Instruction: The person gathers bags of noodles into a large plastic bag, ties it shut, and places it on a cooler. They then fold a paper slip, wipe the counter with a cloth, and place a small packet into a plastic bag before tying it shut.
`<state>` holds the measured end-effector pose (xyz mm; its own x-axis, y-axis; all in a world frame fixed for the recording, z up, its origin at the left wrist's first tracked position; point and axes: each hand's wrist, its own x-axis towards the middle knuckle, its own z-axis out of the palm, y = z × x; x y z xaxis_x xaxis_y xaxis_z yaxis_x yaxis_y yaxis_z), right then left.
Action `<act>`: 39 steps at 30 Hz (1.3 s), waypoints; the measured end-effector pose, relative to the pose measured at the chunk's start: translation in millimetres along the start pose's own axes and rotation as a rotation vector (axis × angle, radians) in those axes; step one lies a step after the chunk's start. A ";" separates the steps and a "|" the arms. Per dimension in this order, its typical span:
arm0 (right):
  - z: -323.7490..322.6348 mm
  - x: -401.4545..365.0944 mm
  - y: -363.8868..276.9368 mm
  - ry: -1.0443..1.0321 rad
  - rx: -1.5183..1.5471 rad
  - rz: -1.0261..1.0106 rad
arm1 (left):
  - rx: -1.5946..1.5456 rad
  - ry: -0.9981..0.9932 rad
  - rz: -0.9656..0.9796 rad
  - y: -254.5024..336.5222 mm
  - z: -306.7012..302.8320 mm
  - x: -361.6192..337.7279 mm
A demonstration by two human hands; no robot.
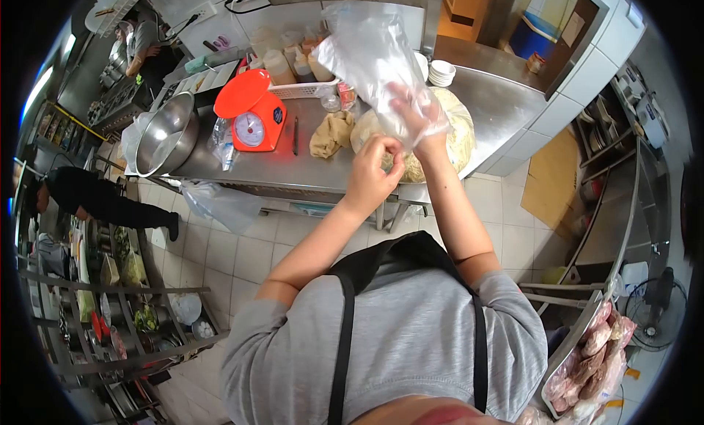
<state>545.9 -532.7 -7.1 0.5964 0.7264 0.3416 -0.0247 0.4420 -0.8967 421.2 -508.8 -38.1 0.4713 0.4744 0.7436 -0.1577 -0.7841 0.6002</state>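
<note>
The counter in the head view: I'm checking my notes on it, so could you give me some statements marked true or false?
1. The large metal bowl is left of the red scale. True.
2. The scale stands inside the bowl. False: it stands beside it on the counter.
3. The right hand is inside the clear plastic bag. True.
4. The bag lies flat under the scale. False: it is up around the right hand.
5. The small white bowls are stacked. True.
</note>
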 end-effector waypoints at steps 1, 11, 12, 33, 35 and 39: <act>-0.2 -0.1 -3.2 0.056 0.100 0.043 | -0.005 -0.006 -0.002 3.2 3.8 2.6; -3.3 13.8 23.4 -0.173 -0.476 -0.350 | 0.047 -0.339 0.110 12.7 -7.7 -8.5; -0.1 7.3 16.6 -0.182 -0.676 -0.568 | -0.040 -0.477 0.141 11.8 -12.3 -16.0; 122.7 -13.9 129.5 -0.850 -0.885 -0.285 | -0.249 -0.117 -0.926 -157.0 -149.1 0.9; 124.8 -11.1 156.0 -0.849 -0.984 -0.132 | -0.235 -0.027 -0.915 -170.8 -154.8 -11.6; 99.0 6.3 322.7 -0.843 -0.615 -0.051 | -0.020 -0.136 -1.173 -194.9 -182.7 -59.0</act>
<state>462.2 -333.3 -266.5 -0.1737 0.9507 0.2570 0.5386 0.3102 -0.7834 265.7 -310.8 -145.1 0.4254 0.8530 -0.3022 0.4200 0.1097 0.9008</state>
